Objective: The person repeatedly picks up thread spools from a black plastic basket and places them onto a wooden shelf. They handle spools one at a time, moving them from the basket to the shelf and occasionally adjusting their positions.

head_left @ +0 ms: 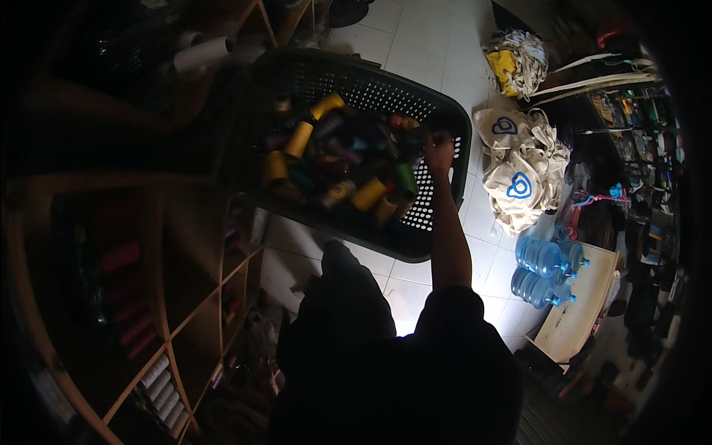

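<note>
My right hand (439, 152) reaches over the right end of a dark green perforated plastic basket (452, 111). Its fingers are curled, close to a dark thread cone at that end; whatever is in them I cannot make out. Inside the basket lies a heap of thread cones, somewhat blurred. Among them are a yellow cone (299, 139), another yellow cone (368, 194) and a green cone (406, 179); others are dark, purple or teal. I cannot make out my left hand in the deep shadow on the left.
Wooden shelving (167, 297) with red cones (122, 256) and white cones (159, 389) stands left. A pale cone (202, 55) lies up there. Cream cloth bags (519, 170), blue water bottles (540, 256) and a light wooden board (575, 308) are on the right, over white floor tiles.
</note>
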`<action>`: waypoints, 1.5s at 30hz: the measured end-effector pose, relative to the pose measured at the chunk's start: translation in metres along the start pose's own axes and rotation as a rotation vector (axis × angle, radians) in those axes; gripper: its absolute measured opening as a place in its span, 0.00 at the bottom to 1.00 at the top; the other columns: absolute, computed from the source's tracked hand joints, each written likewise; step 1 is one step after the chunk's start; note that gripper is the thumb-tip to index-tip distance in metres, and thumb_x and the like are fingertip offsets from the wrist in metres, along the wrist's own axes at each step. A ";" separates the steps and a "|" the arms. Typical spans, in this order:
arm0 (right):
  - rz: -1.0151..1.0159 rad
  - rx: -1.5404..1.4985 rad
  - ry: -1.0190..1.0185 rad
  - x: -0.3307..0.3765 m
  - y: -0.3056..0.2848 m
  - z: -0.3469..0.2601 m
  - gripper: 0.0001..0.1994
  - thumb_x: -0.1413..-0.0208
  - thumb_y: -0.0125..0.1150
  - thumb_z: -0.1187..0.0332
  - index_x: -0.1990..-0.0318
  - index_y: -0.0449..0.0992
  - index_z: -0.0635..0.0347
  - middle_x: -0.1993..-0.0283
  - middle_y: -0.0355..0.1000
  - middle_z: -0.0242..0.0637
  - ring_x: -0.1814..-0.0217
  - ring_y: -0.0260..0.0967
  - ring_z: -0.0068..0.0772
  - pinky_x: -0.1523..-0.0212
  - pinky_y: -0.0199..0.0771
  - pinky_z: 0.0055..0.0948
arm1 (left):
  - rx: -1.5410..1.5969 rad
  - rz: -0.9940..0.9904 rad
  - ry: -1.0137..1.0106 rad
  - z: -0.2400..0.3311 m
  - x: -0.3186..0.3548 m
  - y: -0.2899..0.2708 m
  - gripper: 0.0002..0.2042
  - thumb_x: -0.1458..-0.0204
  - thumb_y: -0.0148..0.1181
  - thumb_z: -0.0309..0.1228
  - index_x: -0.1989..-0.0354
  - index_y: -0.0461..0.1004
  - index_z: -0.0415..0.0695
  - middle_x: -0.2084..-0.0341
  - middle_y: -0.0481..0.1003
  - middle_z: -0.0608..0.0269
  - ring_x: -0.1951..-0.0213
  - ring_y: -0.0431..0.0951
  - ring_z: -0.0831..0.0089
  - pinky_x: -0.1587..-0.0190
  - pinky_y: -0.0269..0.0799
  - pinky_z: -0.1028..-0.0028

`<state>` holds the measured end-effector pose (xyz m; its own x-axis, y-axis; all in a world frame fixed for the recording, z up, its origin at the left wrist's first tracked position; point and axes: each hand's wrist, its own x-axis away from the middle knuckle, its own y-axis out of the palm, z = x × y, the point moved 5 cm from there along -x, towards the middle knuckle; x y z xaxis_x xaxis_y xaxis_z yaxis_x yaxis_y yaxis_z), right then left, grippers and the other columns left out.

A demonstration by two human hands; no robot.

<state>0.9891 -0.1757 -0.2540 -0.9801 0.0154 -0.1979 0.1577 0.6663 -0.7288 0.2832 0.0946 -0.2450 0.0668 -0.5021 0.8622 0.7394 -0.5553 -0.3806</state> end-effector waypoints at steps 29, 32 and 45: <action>-2.055 -0.851 -0.152 0.374 -0.015 -0.440 0.33 0.43 0.54 0.40 0.43 0.69 0.60 0.51 0.70 0.37 0.48 0.66 0.31 0.48 0.67 0.33 | 0.496 0.004 0.974 0.174 0.218 -0.056 0.22 0.46 0.63 0.30 0.46 0.64 0.37 0.58 0.73 0.57 0.55 0.74 0.72 0.52 0.70 0.70; -2.317 -0.685 -0.098 0.415 -0.003 -0.471 0.26 0.39 0.53 0.46 0.51 0.75 0.62 0.55 0.72 0.36 0.51 0.67 0.28 0.51 0.67 0.30 | 0.339 0.102 1.030 0.147 0.227 -0.077 0.20 0.50 0.65 0.27 0.50 0.68 0.39 0.62 0.74 0.57 0.61 0.73 0.73 0.59 0.70 0.72; -1.704 -0.836 -1.145 0.504 -0.119 -0.537 0.04 0.47 0.64 0.76 0.64 0.81 0.65 0.69 0.74 0.35 0.66 0.71 0.25 0.64 0.68 0.23 | 0.663 0.603 0.902 0.058 0.249 -0.161 0.18 0.52 0.62 0.29 0.53 0.71 0.34 0.70 0.75 0.60 0.67 0.71 0.77 0.62 0.70 0.75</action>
<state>0.4118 0.1536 0.0849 0.4247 -0.8608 -0.2803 -0.8946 -0.3517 -0.2756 0.2197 0.0972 0.0506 0.2229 -0.9746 -0.0203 0.9604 0.2231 -0.1671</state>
